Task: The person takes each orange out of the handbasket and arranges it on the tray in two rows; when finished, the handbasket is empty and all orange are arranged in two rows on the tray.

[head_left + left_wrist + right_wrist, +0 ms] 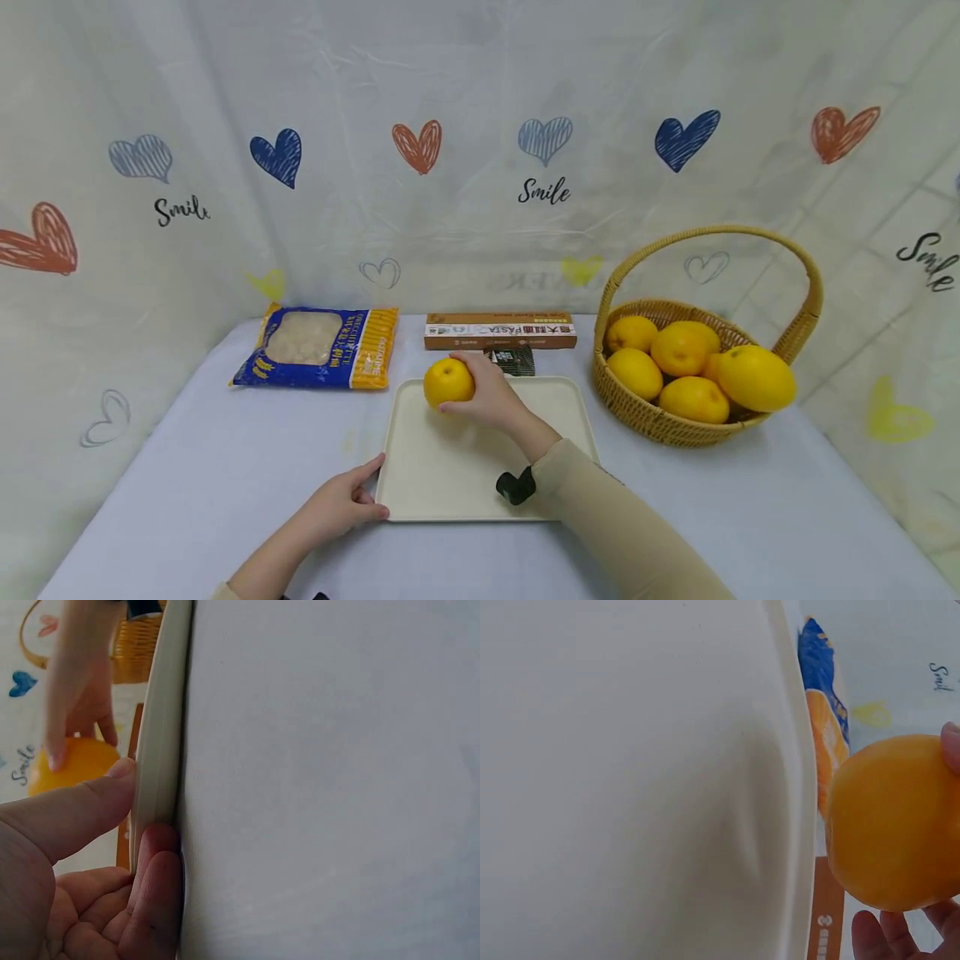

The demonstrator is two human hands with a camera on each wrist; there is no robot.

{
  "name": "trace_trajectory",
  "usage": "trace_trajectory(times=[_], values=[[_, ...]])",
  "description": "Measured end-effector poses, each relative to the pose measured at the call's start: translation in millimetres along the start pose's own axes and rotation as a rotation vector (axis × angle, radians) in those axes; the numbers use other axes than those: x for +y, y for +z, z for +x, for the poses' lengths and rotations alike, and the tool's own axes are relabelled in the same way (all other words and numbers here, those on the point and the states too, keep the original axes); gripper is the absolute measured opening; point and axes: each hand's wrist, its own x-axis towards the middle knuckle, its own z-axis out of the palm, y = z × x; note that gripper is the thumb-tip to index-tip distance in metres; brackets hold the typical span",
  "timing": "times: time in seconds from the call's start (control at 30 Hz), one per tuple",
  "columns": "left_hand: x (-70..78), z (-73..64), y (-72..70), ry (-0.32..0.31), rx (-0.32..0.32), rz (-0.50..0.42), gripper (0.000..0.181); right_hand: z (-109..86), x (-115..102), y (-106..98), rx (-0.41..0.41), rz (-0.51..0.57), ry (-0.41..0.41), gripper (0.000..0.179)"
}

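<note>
My right hand [491, 395] holds a round yellow-orange fruit [448, 384] between thumb and fingers. In the head view the fruit appears over the far left corner of a cream tray [450, 475]; the right wrist view shows the fruit [896, 825] clear of the tray surface [630, 750], with fingertips [874, 937] at its edge. At the tray's near left corner, my left hand [337, 504] pinches the rim. In the left wrist view its thumb [90, 802] lies on the inner side of the rim [161, 712], and curled fingers [154, 900] press the outer side.
A wicker basket [637, 417] with a tall handle holds several yellow fruits [693, 400] at the right. Behind the tray lie a brown pasta box [500, 331] and a small dark packet [513, 361]. A blue and orange pasta bag [315, 346] lies at the back left.
</note>
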Motion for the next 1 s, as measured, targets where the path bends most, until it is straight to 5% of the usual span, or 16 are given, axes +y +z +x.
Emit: trace_trajectory(times=[0.47, 1.0], values=[[-1.2, -0.8, -0.9, 0.013, -0.013, -0.009, 0.086, 19.7, -10, 39, -0.096, 0.114, 0.140, 0.084], [-3.9, -0.2, -0.3, 0.024, -0.018, -0.037, 0.086, 28.1, -15, 54, -0.069, 0.164, 0.213, 0.082]])
